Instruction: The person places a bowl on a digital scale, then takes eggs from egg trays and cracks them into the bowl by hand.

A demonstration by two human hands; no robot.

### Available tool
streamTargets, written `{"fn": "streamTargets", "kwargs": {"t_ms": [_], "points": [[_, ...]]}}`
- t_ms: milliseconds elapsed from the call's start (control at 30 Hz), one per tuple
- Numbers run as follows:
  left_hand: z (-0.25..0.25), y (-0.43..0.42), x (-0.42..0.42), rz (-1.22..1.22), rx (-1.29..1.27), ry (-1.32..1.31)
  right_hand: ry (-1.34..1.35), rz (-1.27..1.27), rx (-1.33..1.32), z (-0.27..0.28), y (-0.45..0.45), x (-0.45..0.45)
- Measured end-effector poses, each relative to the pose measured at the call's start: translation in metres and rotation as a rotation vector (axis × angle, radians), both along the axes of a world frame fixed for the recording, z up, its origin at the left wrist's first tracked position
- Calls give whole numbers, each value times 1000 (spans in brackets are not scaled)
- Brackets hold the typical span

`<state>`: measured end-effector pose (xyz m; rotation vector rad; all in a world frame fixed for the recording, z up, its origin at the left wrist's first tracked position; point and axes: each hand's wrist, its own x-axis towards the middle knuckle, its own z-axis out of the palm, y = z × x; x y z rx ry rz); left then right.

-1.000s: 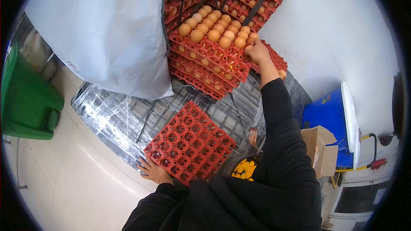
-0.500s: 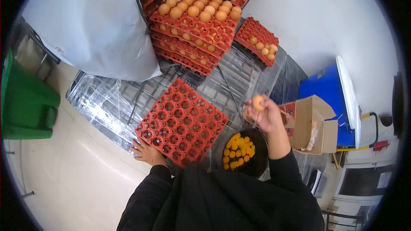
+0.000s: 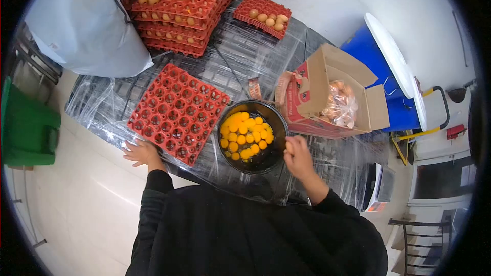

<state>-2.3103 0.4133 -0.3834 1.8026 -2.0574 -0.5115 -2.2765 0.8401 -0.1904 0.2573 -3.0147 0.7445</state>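
My right hand is closed around a brown egg, at the right rim of a black bowl. Several raw egg yolks lie inside that bowl, in clear egg white. To its left is a red egg tray with bare cups. My left hand is at the tray's lower left edge, fingers spread and holding nothing. Whether it touches the tray I cannot tell.
Stacked red trays of brown eggs stand at the back, beside a large white bag. A smaller tray holds several eggs. Right of the bowl is a cardboard box with a plastic bag of eggshells. Plastic film wraps the table.
My right hand has brought the egg down from above to the bowl's right rim. The view has shifted, so the bowl and box show more fully. My left hand stays by the tray.
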Motion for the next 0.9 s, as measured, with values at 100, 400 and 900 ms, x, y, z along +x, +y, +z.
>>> {"fn": "streamTargets", "kwargs": {"t_ms": [100, 400, 900], "points": [[19, 5, -4, -36, -82, 139, -67, 114, 14, -37, 14, 13], [157, 125, -54, -995, -387, 825, 168, 135, -121, -47, 34, 6], [156, 230, -30, -2122, 346, 393, -974, -222, -1435, -45, -18, -33]]}}
